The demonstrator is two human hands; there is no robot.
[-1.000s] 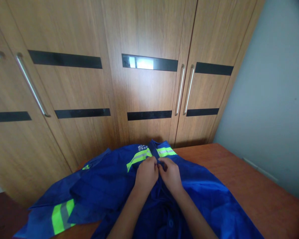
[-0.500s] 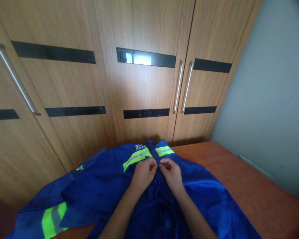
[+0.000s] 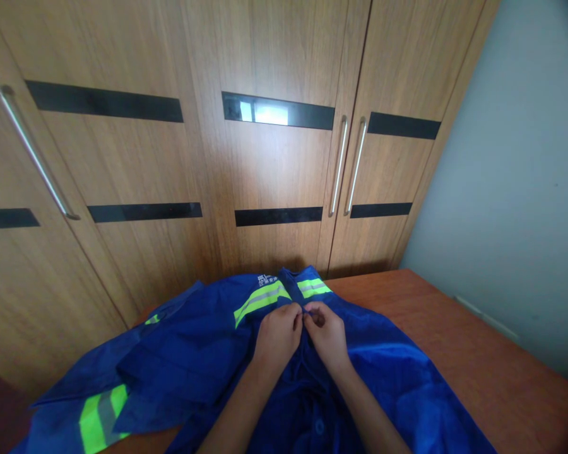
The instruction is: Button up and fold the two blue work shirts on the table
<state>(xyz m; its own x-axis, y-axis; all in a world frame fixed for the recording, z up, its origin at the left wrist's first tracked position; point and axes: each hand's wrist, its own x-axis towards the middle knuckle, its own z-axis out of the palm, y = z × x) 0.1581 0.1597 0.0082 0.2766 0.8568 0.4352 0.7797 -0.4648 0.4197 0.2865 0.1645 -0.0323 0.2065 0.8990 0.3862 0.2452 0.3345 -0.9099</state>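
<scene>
A blue work jacket [image 3: 189,353] with yellow-green reflective bands lies spread out in front of me, its collar end away from me. My left hand [image 3: 280,331] pinches the front edge of the jacket just below the chest band. Close against it, my right hand [image 3: 325,328] pinches the opposite front edge, thumb and forefinger together. Whatever small part sits between the fingertips is hidden. Below the hands the front hangs in loose folds, and a blue button [image 3: 319,426] shows there. White lettering is printed above the left chest band.
Under the jacket is a reddish-brown wooden surface [image 3: 454,328], bare at the right. Behind it stands a wooden wardrobe [image 3: 274,164] with black strips and metal handles [image 3: 339,165]. A pale wall [image 3: 511,189] rises on the right.
My left hand has turned over slightly and shifted right, bringing its fingertips against those of my right hand. The right hand and the jacket have hardly moved.
</scene>
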